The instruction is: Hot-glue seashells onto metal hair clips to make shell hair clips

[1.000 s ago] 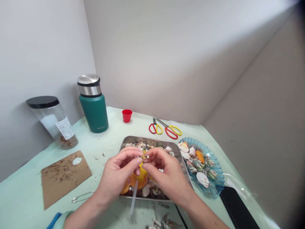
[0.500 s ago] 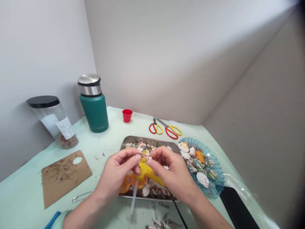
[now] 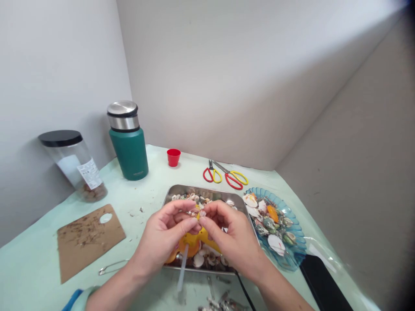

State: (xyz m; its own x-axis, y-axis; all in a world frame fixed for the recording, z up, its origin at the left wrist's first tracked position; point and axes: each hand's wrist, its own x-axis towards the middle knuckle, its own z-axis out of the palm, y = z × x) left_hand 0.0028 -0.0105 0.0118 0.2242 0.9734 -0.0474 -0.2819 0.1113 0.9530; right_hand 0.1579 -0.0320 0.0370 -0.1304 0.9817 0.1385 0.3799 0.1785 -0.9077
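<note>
Above a metal tray [image 3: 207, 188] of shells, my left hand [image 3: 165, 229] and my right hand [image 3: 231, 233] meet at the fingertips. Between them is a small whitish shell piece [image 3: 201, 214], pinched by the right thumb and fingers. The left fingers are closed on something small and thin that is mostly hidden. Under the hands lies a yellow glue gun [image 3: 197, 237] in the tray, its black cord running toward the front edge. A clear glue stick [image 3: 183, 268] points down over the tray's near rim.
A blue plate [image 3: 300, 233] of shells stands right, beside a black phone [image 3: 324, 283]. Behind are scissors [image 3: 235, 179], a red cup [image 3: 173, 158] and a green bottle [image 3: 130, 153]. A jar [image 3: 78, 166], stained cardboard [image 3: 87, 246] and a large pin [image 3: 112, 268] are left.
The left thumb and fingers have shifted slightly right, closer to the right fingertips. The small pieces between the hands have turned a little.
</note>
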